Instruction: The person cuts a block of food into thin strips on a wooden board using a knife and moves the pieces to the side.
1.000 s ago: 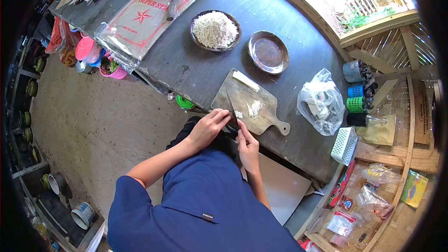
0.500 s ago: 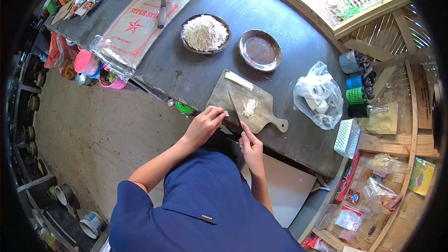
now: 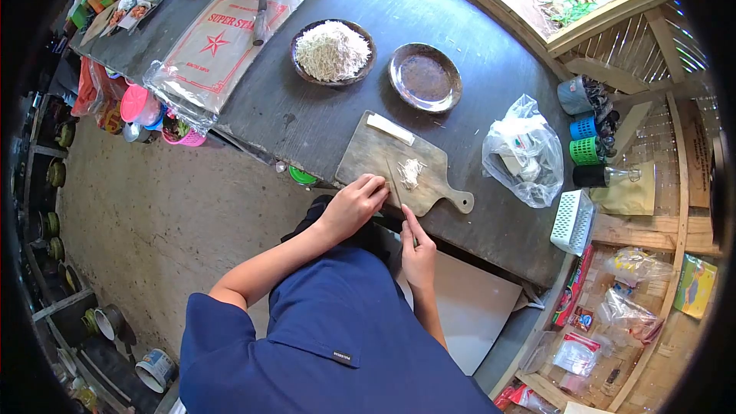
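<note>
On the wooden cutting board, my left hand is closed with its fingertips down at the near left part; the small white piece it pinches is nearly hidden. My right hand grips the handle of a knife, its narrow blade edge-on beside the left fingertips. Just right of the blade lies a small heap of thin white strips. A longer white block rests along the board's far edge. Beyond the board stand a bowl heaped with white shreds and a dark round plate.
Right of the board sits a clear plastic bag with white pieces inside. A second knife lies on a printed plastic packet at the left. A white perforated basket stands by the table's right edge.
My left hand has moved right and onto the board with the white piece. The knife has come upright from lying slanted, its blade now against the left fingertips.
</note>
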A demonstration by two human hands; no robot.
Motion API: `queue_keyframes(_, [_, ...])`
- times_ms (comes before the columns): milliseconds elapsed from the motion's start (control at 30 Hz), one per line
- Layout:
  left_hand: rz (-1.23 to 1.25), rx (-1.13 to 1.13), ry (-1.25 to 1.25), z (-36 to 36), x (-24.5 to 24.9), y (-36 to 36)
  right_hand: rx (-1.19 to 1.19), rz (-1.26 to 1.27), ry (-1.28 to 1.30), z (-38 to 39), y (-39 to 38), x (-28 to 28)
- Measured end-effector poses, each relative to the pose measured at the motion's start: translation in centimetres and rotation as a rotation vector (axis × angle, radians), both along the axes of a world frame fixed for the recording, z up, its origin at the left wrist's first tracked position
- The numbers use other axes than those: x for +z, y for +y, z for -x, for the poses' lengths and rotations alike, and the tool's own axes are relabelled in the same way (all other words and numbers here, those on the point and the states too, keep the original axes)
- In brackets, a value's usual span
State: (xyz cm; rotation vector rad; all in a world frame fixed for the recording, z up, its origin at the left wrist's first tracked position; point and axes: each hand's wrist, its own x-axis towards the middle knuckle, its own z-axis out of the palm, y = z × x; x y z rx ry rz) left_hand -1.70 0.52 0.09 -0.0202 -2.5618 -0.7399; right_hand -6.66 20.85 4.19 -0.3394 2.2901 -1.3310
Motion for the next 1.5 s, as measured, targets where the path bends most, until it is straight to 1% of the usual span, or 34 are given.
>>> queue_keyframes(67, [-0.001, -0.008, 0.0, 0.2, 0.0, 0.0, 0.04, -0.052, 0.17, -0.4, 0.4, -0.1])
queue_keyframes(100, [-0.016, -0.005, -0.007, 0.3, 0.0, 0.0, 0.04, -0.054, 0.171, -0.6, 0.7, 0.0])
queue_keyframes(200, [-0.05, 0.002, -0.019, 0.4, 0.2, -0.1, 0.042, -0.076, 0.152, -1.1, 0.7, 0.9])
queue_keyframes(267, [-0.068, -0.004, -0.024, 0.3, 0.2, 0.0, -0.013, -0.172, -0.056, -1.3, -0.2, 1.9])
queue_keyframes(300, [-0.067, 0.001, -0.018, 0.4, 0.2, 0.0, -0.015, -0.173, -0.055, -1.2, -0.6, 1.5])
queue_keyframes(400, [-0.064, 0.014, -0.011, 0.5, 0.5, 0.0, -0.029, -0.095, 0.006, -0.8, -1.0, -0.8])
queue_keyframes(467, [-0.063, 0.028, -0.013, 0.4, 0.6, -0.1, 0.02, 0.006, 0.18, -0.5, -0.6, -1.8])
queue_keyframes(500, [-0.055, 0.012, -0.01, 0.4, 0.5, -0.2, 0.025, 0.006, 0.183, -0.5, -0.3, -1.7])
queue_keyframes(600, [-0.049, 0.007, -0.002, 0.5, 0.4, -0.4, 0.046, -0.035, 0.127, -0.8, 0.3, -1.1])
queue_keyframes(667, [-0.058, 0.001, 0.003, 0.6, 0.2, -0.3, 0.015, -0.042, 0.075, -0.8, -0.5, -0.5])
queue_keyframes(700, [-0.051, 0.003, -0.006, 0.7, 0.1, -0.3, 0.005, 0.006, 0.065, -0.4, -1.3, -0.8])
queue_keyframes(733, [-0.042, 0.004, -0.017, 0.6, 0.0, -0.3, 0.003, -0.001, 0.063, -0.3, -1.3, -0.6])
queue_keyframes(800, [-0.029, 0.006, -0.027, 0.6, 0.2, -0.6, -0.013, 0.0, -0.038, 0.2, -2.1, 0.2])
queue_keyframes(867, [-0.077, -0.013, 0.007, 0.4, -0.1, -0.5, -0.02, 0.046, -0.013, -0.3, -1.5, 0.1])
queue_keyframes(933, [-0.081, -0.016, 0.007, 0.4, -0.2, -0.6, 0.012, -0.052, -0.015, -0.8, -0.2, -0.1])
queue_keyframes(967, [-0.085, -0.009, 0.012, 0.4, -0.2, -0.5, -0.005, -0.003, 0.044, -1.1, 0.3, -1.9])
queue_keyframes(1033, [-0.097, -0.008, 0.014, 0.5, -0.2, -0.4, -0.013, 0.016, 0.063, -0.7, -0.6, -2.3])
queue_keyframes(1133, [-0.032, 0.002, -0.005, 0.4, -0.1, -0.4, -0.018, 0.025, 0.078, -0.3, -1.5, -1.4])
queue_keyframes(1200, [-0.048, -0.002, 0.014, 0.5, 0.1, -0.4, -0.032, 0.035, 0.004, 0.0, -0.9, -1.1])
queue_keyframes(1233, [-0.078, -0.005, 0.01, 0.4, 0.0, -0.4, -0.011, 0.01, 0.05, -0.1, -0.3, -1.5])
queue_keyframes(1267, [-0.077, 0.0, 0.011, 0.4, -0.1, -0.5, -0.005, 0.01, 0.051, -0.3, 0.0, -1.6])
queue_keyframes(1333, [-0.094, 0.005, 0.027, 0.4, -0.3, -0.3, -0.01, -0.065, 0.019, -0.9, 0.3, -1.4])
queue_keyframes(1367, [-0.1, 0.0, 0.027, 0.6, -0.3, -0.4, -0.026, 0.019, 0.008, -0.9, -0.5, -1.3])
queue_keyframes(1433, [-0.042, 0.015, 0.008, 0.4, -0.2, -0.3, -0.024, 0.02, -0.007, -0.1, -1.5, -0.5])
queue_keyframes(1500, [-0.053, 0.01, 0.022, 0.4, 0.0, -0.2, -0.017, 0.048, -0.031, 0.1, -1.9, 0.0])
